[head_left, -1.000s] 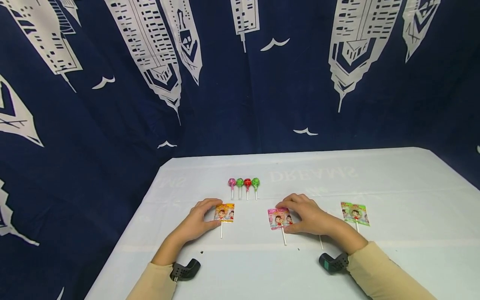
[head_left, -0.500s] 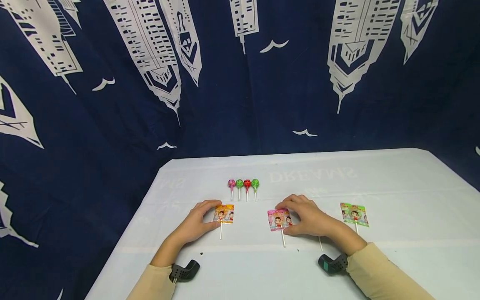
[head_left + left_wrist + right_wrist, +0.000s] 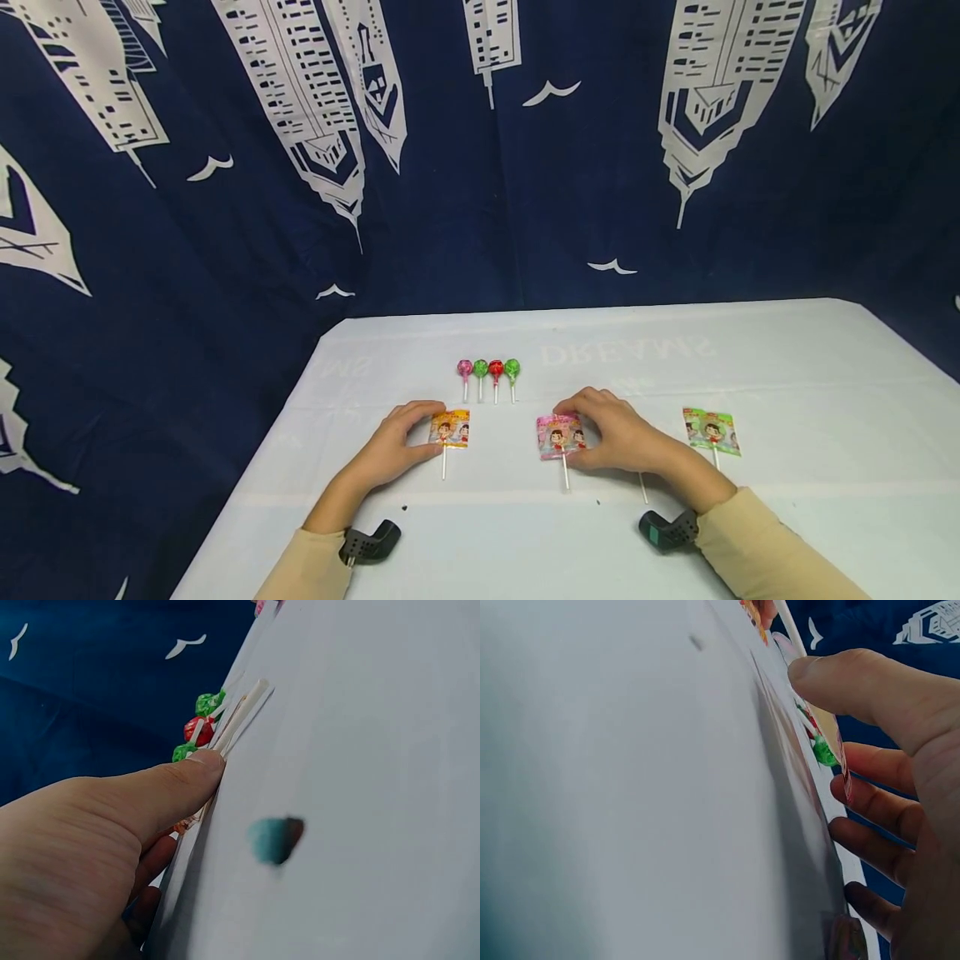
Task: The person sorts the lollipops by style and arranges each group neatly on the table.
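Pink wrapper on the lollipop (image 3: 553, 438) pinched in the right hand's (image 3: 618, 431) grip, nearer the person than the row of round lollipops (image 3: 481, 367) and right of it; its stick has straightened slightly. The left hand (image 3: 392, 443) keeps holding an orange-wrapped lollipop (image 3: 450, 428) just before the row. Well right of the row lies a green-wrapped lollipop (image 3: 709, 429); beyond the row, white table (image 3: 600, 326) runs to its edge.

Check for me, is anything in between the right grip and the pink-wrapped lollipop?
Nothing visible: the right grip pinches the pink-wrapped lollipop directly, touching it near its upper and lower edges.
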Demonstrator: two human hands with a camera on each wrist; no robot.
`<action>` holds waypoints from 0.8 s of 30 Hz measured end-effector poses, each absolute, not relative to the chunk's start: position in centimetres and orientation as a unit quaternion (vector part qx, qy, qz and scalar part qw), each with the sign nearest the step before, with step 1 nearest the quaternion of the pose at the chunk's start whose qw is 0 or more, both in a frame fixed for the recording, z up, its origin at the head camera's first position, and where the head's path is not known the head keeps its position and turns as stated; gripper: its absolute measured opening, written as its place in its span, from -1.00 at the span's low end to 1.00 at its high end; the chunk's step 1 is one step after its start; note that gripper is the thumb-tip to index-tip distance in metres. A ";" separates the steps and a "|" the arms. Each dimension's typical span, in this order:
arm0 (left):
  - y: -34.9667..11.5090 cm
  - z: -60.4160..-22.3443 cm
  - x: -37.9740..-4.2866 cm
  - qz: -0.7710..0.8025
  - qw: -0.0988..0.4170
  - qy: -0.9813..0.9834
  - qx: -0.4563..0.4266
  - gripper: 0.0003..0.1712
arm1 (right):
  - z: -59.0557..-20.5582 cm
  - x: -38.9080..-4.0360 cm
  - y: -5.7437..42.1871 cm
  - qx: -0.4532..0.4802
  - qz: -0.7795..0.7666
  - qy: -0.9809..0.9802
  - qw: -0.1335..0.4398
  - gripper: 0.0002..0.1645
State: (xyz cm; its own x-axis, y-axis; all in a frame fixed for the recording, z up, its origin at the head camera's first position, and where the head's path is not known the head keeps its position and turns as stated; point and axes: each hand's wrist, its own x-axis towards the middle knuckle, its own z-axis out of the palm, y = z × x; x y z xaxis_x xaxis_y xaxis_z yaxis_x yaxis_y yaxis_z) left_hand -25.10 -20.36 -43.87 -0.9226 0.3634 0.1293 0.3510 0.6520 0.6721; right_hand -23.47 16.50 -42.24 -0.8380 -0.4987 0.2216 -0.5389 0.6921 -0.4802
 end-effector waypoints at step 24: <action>-20.4 -44.2 -25.3 0.379 0.001 0.904 0.199 -0.38 | -40.9 -24.6 9.8 0.309 0.281 -0.908 0.028 -0.25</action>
State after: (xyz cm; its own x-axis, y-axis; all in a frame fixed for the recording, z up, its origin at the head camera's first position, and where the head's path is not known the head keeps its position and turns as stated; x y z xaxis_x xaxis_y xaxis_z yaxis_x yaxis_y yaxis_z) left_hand -25.28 -20.38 -44.17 -0.9208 0.3605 0.1492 0.3590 0.6334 0.6855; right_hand -24.58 9.79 -40.95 -0.8073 -0.5461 0.2239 -0.5771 0.6511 -0.4930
